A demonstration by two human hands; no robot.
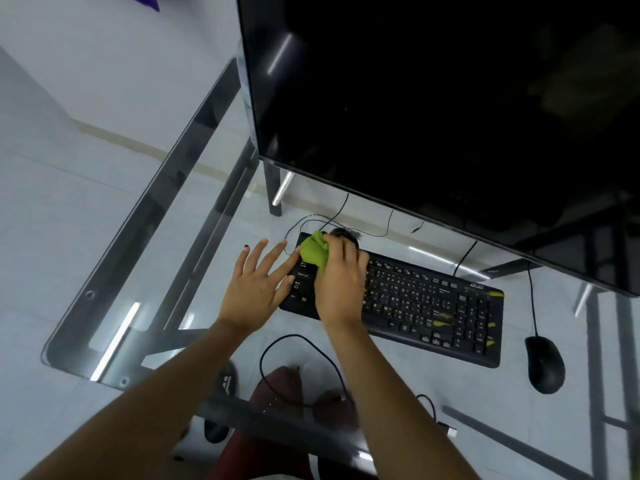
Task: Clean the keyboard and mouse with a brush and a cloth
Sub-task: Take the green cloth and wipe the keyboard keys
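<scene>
A black keyboard (426, 306) lies on a glass desk, with yellow-green smears on its right keys. My right hand (341, 282) is shut on a bunched green cloth (313, 251) and presses it onto the keyboard's upper left corner. My left hand (258, 282) is open, fingers spread, thumb and fingertips resting on the keyboard's left edge. A black mouse (544, 363) sits to the right of the keyboard, apart from both hands. No brush is visible.
A large dark monitor (450, 98) stands right behind the keyboard. The glass desk (114, 299) has a rounded left corner and a metal frame beneath. Black cables (301, 344) loop in front of the keyboard, with a USB plug (448, 429) near the front edge.
</scene>
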